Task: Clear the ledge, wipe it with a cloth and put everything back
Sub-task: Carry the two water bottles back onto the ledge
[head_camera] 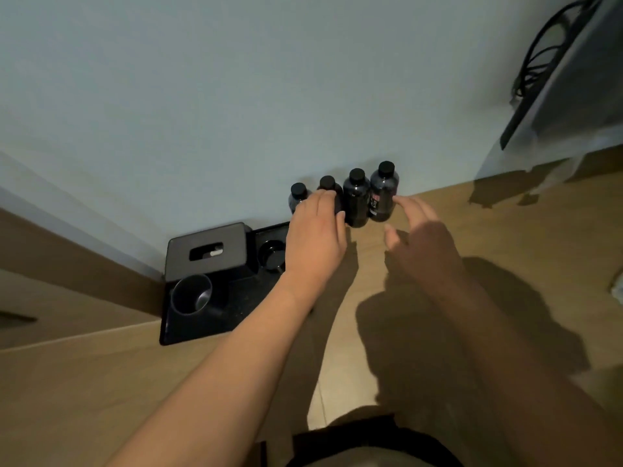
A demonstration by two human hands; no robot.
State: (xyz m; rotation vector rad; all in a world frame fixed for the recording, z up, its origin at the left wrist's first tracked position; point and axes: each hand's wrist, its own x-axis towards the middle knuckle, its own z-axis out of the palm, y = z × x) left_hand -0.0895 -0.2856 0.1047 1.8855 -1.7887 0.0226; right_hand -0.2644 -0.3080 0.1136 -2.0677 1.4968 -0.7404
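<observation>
Against the pale wall at the back of the light wooden ledge (472, 230) stand four dark translucent plastic bottles with black screw caps, all upright with their long axes vertical and caps pointing up, set in one row that runs along the wall. Counted from the left: the first bottle (298, 197) is partly hidden behind the left hand (315, 237); the second bottle (328, 187) is the one that hand grips, fingers curled over its shoulder and thumb pressed to its right side; the third bottle (356, 200) stands free just beside the thumb; the fourth bottle (383, 193), with a reddish label, is the tallest in view. The right hand (421, 241) hovers just right of the fourth bottle with fingers spread and relaxed, holding nothing; whether a fingertip touches the bottle cannot be told. To the left, in the corner, one flat black rectangular tray (188, 332) carries one black box-shaped tissue holder (209, 251) with a slot in its top, one black cylindrical cup (192, 293) lying on its side with its mouth toward the camera, and one shallow round black dish (271, 256).
</observation>
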